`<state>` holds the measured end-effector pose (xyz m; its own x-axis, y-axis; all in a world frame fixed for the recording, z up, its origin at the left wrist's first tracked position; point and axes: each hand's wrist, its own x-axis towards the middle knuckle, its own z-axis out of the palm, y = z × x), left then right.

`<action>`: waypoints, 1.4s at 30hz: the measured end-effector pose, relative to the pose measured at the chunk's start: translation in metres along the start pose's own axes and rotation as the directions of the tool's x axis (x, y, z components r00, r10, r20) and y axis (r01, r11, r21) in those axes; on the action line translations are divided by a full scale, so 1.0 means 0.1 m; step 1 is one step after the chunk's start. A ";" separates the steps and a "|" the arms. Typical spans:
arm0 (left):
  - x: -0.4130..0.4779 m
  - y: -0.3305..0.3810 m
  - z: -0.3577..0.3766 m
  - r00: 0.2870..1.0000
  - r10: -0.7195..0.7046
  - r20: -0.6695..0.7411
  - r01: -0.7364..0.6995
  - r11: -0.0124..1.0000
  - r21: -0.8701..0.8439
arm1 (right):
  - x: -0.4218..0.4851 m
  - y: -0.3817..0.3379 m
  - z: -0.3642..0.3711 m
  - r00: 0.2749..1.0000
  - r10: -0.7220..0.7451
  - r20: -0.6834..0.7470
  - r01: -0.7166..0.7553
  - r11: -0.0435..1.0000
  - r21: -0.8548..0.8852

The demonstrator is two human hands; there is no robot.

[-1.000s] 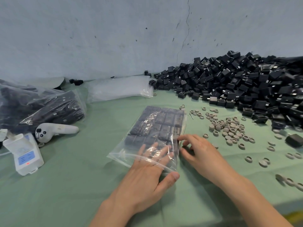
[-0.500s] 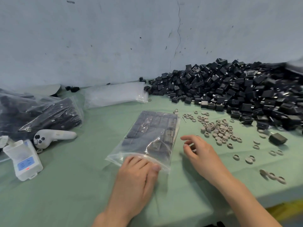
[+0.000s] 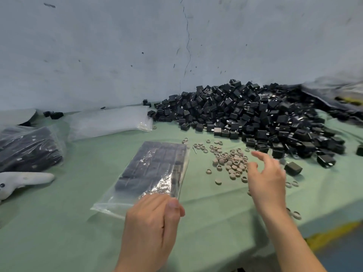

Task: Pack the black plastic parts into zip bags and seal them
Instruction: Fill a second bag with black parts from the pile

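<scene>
Left hand [image 3: 151, 222] grip pinching near edge of zip bag [image 3: 153, 169], right hand [image 3: 265, 179] grip spread, empty, over rings [image 3: 231, 161]

This looks like a small packing workshop, a hand-work station in a factory. The counter [image 3: 59, 242] is covered with green cloth and stands against a bare grey wall [image 3: 117, 55] with a long crack. Beyond the right grip [image 3: 265, 179] lies a big loose heap of black parts [image 3: 255, 114], all of one kind, and just beside this grip are many small grey rings [image 3: 231, 163]. Far beyond the left grip [image 3: 153, 218] is a stack of empty bags [image 3: 108, 122]. A filled bag [image 3: 153, 169] lies at this grip, and full bags [image 3: 29, 148] lie well to its left. Right of the right grip, below the counter edge, a yellow line [image 3: 330, 234] marks the floor.
</scene>
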<state>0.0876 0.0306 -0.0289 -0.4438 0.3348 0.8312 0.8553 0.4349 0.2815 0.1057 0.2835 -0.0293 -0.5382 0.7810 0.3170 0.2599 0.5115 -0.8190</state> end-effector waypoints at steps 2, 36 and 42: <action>0.03 0.00 0.07 1.000 0.011 0.005 -0.011 1.000 -0.013 | 0.19 0.11 -0.12 0.990 0.057 -0.126 -0.079 0.982 -0.173; 1.86 -0.71 3.55 0.731 -0.374 0.571 0.184 0.914 0.362 | 1.42 0.50 0.18 0.840 0.413 0.353 -0.535 0.515 0.670; 1.86 -0.71 3.54 0.823 -0.301 0.481 0.121 0.922 0.368 | 1.36 0.39 0.23 0.839 0.394 0.375 -0.539 0.514 0.667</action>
<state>-0.1502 0.3576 -0.0643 -0.7512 0.5474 0.3689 0.6363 0.7492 0.1840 0.0239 0.4015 -0.0295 -0.6501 0.7223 -0.2360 -0.1108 -0.3974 -0.9109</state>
